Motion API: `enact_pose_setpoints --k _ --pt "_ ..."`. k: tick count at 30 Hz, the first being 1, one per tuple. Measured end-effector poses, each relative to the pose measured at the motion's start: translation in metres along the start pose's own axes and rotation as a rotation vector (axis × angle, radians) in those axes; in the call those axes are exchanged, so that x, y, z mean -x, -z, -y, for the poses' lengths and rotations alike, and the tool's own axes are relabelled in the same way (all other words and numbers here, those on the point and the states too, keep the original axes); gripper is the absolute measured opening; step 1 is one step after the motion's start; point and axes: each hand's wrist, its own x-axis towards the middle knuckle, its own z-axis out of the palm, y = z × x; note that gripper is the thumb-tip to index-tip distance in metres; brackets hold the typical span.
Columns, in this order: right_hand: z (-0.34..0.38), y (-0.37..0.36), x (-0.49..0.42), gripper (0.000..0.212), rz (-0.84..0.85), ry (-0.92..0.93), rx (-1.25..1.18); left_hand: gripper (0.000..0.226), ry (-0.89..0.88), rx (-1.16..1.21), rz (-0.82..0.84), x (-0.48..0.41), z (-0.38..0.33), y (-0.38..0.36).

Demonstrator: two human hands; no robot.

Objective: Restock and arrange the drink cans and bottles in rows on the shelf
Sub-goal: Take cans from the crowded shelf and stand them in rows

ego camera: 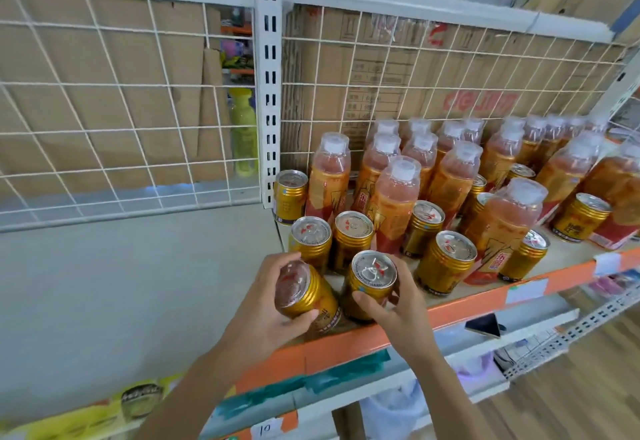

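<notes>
A: Step? Each hand held a can at the shelf (485,296) front: left hand (266,315) on a tilted can (304,292), right hand (394,304) on an upright can (370,282).

B: Next, probably: stand both in the can row.

Viewpoint: one head-worn wide-angle camera, above and behind the left hand (266,304) and right hand (391,304).
Direction: forward and down onto the shelf (450,304), its wire back panel (450,69) beyond the hands.
Nearness: close; forearms fill the lower frame.
Distortion: straight edges bow, the shelf tilts.
Shared views: only one view.
</notes>
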Motion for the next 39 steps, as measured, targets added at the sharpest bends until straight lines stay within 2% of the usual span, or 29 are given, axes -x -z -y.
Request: enact_pose_setpoints --k 7,10,16,27,34,39 --pt "0.006 -0.022 0.004 0.070 0.041 -0.012 -0.028 0.068 0.007 -0.042 -0.101 0.022 0.005 0.045" --pt "0.017 -0.041 0.007 0.064 0.053 -0.006 -0.015 0.076 0.011 -0.078 -0.129 0.028 0.011 0.077" --pt "0.035 -0.085 0.014 0.056 0.084 -0.018 -0.026 0.078 0.021 -0.167 -0.119 0.049 0.027 0.142" --pt "0.070 -0.181 0.025 0.062 0.085 -0.019 -0.076 0.077 0.061 -0.329 -0.218 0.124 0.071 0.274" --pt "0.101 -0.255 0.032 0.056 0.189 0.009 -0.082 0.081 0.097 -0.401 -0.359 0.170 0.097 0.348" --pt "0.121 -0.301 0.027 0.051 0.267 0.062 -0.082 0.078 0.162 -0.402 -0.527 0.199 0.103 0.380"
